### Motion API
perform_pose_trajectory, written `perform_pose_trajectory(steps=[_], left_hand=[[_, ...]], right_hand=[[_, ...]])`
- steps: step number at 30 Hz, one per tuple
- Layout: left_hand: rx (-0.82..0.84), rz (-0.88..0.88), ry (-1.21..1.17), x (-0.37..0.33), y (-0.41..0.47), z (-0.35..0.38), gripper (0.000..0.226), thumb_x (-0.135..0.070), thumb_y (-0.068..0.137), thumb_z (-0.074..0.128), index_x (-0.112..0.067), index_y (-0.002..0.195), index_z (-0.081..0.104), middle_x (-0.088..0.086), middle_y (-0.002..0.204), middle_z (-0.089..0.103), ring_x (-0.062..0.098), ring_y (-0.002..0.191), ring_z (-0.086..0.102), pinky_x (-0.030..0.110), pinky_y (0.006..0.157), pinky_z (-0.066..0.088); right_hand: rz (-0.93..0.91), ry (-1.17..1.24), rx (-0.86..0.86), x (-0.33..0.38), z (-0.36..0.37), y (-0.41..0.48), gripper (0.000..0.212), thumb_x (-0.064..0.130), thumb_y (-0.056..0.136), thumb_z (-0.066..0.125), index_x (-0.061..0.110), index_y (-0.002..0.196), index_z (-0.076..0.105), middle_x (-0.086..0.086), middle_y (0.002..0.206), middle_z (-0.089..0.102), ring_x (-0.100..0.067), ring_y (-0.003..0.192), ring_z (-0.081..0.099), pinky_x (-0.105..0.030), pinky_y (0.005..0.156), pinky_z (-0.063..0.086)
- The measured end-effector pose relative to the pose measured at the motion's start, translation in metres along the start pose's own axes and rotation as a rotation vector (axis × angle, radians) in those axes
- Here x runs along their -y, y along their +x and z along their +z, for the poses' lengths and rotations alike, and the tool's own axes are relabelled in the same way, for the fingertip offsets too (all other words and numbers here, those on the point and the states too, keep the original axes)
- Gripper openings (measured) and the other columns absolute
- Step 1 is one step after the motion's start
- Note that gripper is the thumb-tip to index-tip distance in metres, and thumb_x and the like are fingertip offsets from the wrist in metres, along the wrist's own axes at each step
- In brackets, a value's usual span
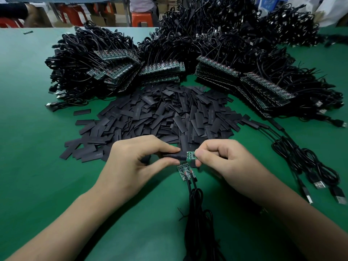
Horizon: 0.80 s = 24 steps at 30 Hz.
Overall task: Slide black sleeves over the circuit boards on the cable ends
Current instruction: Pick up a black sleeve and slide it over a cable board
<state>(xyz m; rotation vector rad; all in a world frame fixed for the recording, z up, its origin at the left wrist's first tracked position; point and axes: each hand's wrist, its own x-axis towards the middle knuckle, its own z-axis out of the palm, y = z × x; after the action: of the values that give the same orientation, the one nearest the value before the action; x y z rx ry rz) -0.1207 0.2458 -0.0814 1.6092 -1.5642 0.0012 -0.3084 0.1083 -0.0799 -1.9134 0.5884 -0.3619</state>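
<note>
— From the head camera, what's in hand?

— The left hand [135,161] pinches a sleeve [172,155] between thumb and forefinger, just above the table [37,129]. The right hand [222,162] pinches a board [191,155] by its right end, fingers curled. The board's tip sits at the sleeve's mouth. I'd say it has barely gone in, since most of the green is bare.

— And round about?

— Two spare boards [185,171] lie just below the hands, and their cables [195,213] run down towards the person. Beyond the hands is a pile [169,113] of loose sleeves, then stacks [120,68] of bare boards with coiled wire heaped behind. A side bunch [301,159] of wires lies well apart on the right. Some of its ends look sleeved, but I can't be sure.

— What could go wrong?

— The sleeve looks flat. If the pinch squashes its mouth closed, a board corner could catch the edge and buckle it instead of entering. If it's pushed in at a slant, the little parts on the board might snag inside. The right fingers also cover the board's far end, so the sleeve would stop against them unless that grip moves back. And the spare boards sit right under the work, where a knuckle could knock them.
</note>
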Motion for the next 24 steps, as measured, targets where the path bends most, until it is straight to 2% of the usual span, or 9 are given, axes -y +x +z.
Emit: perform_pose_trajectory(steps=[4, 6, 9, 12, 14, 18, 21, 24], left_hand=[[0.001, 0.001, 0.012, -0.0006, -0.0014, 0.0004, 0.023, -0.036, 0.081, 0.080, -0.021, 0.099, 0.080, -0.013, 0.087, 0.073, 0.005, 0.078, 0.067, 0.028, 0.065, 0.052], [0.018, -0.001, -0.004, -0.0009, -0.0013, 0.0016, 0.024, -0.037, 0.082, 0.079, -0.021, 0.099, 0.079, -0.014, 0.088, 0.072, 0.000, 0.080, 0.066, 0.021, 0.068, 0.053], [0.058, 0.023, 0.017, -0.0011, -0.0011, 0.0029, 0.027, -0.035, 0.082, 0.078, -0.018, 0.102, 0.080, -0.013, 0.088, 0.071, -0.007, 0.081, 0.062, 0.008, 0.075, 0.045], [0.089, 0.070, 0.031, -0.0029, -0.0016, 0.0050, 0.027, -0.033, 0.083, 0.080, -0.018, 0.105, 0.080, -0.011, 0.088, 0.071, -0.002, 0.082, 0.064, 0.011, 0.078, 0.046], [0.066, 0.078, 0.018, -0.0043, -0.0017, 0.0064, 0.025, -0.031, 0.083, 0.080, -0.018, 0.104, 0.080, -0.012, 0.089, 0.071, -0.001, 0.082, 0.065, 0.012, 0.079, 0.047], [-0.015, 0.029, -0.019, -0.0043, -0.0005, 0.0063, 0.021, -0.030, 0.083, 0.079, -0.017, 0.099, 0.081, -0.010, 0.088, 0.073, 0.005, 0.082, 0.068, 0.020, 0.075, 0.053], [-0.048, -0.009, -0.046, -0.0033, 0.0000, 0.0054, 0.023, -0.032, 0.083, 0.079, -0.015, 0.098, 0.081, -0.008, 0.089, 0.074, 0.007, 0.082, 0.069, 0.027, 0.072, 0.055], [-0.034, -0.008, -0.062, -0.0041, -0.0009, 0.0057, 0.023, -0.032, 0.083, 0.078, -0.015, 0.098, 0.081, -0.008, 0.088, 0.074, 0.009, 0.082, 0.069, 0.027, 0.072, 0.055]], right_hand=[[-0.042, -0.069, -0.006, 0.0018, 0.0027, -0.0020, 0.028, 0.037, 0.099, 0.056, 0.021, 0.079, 0.068, 0.011, 0.054, 0.038, -0.009, 0.050, 0.026, -0.025, 0.047, 0.021], [-0.047, -0.095, -0.001, 0.0025, 0.0041, -0.0030, 0.028, 0.031, 0.102, 0.058, 0.020, 0.078, 0.067, 0.009, 0.055, 0.038, -0.008, 0.051, 0.027, -0.028, 0.048, 0.021], [-0.034, -0.087, 0.007, 0.0042, 0.0047, -0.0032, 0.028, 0.027, 0.103, 0.059, 0.017, 0.078, 0.067, 0.004, 0.057, 0.038, -0.010, 0.053, 0.027, -0.032, 0.051, 0.022], [-0.034, -0.060, 0.035, 0.0066, 0.0076, -0.0033, 0.027, 0.029, 0.102, 0.058, 0.020, 0.079, 0.069, -0.004, 0.059, 0.043, -0.021, 0.055, 0.029, -0.039, 0.054, 0.023], [-0.046, -0.056, 0.051, 0.0087, 0.0094, -0.0036, 0.027, 0.037, 0.098, 0.056, 0.022, 0.080, 0.069, -0.014, 0.063, 0.052, -0.028, 0.057, 0.036, -0.043, 0.056, 0.030], [-0.041, 0.038, 0.054, 0.0083, 0.0056, -0.0028, 0.023, 0.041, 0.095, 0.057, 0.024, 0.085, 0.068, 0.005, 0.064, 0.058, -0.010, 0.062, 0.050, -0.034, 0.065, 0.042], [-0.026, 0.099, 0.034, 0.0055, 0.0003, -0.0014, 0.020, 0.038, 0.091, 0.060, 0.020, 0.084, 0.068, 0.003, 0.067, 0.063, -0.011, 0.065, 0.057, -0.029, 0.068, 0.047], [-0.026, 0.101, 0.062, 0.0052, -0.0001, -0.0005, 0.022, 0.035, 0.091, 0.061, 0.016, 0.082, 0.069, 0.004, 0.066, 0.062, -0.012, 0.066, 0.057, -0.025, 0.069, 0.046]])
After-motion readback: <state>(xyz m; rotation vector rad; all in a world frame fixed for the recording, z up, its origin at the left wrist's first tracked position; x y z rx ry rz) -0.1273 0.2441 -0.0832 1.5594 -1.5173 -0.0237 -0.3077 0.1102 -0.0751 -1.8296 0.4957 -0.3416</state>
